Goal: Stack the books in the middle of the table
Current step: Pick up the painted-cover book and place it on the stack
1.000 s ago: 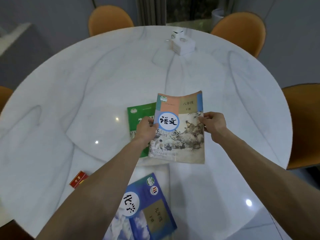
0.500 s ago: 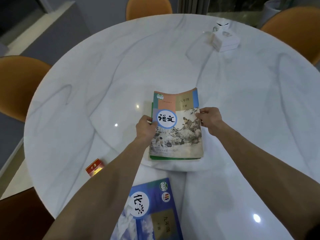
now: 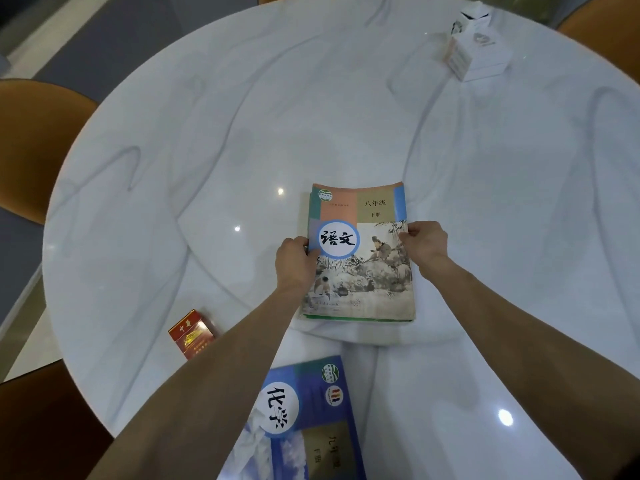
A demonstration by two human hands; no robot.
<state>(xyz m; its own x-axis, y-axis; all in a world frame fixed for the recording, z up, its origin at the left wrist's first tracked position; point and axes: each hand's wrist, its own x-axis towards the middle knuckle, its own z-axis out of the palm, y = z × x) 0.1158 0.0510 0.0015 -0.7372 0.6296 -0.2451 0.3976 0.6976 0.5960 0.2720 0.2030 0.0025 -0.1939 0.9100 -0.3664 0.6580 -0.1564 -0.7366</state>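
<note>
A textbook with a painted landscape cover (image 3: 360, 258) lies flat in the middle of the round white marble table (image 3: 346, 116). It rests squarely on a green book (image 3: 341, 318), of which only a thin edge shows below it. My left hand (image 3: 294, 261) grips the top book's left edge. My right hand (image 3: 424, 242) pinches its right edge. A blue textbook (image 3: 311, 424) lies flat near the table's front edge, partly under my left forearm.
A red cigarette pack (image 3: 191, 334) sits at the front left of the table. A white box (image 3: 476, 51) stands at the far right. Orange chairs (image 3: 31, 140) ring the table.
The landscape book was held offset to the right of the green book; it has moved left and down and now lies on top of it, covering it.
</note>
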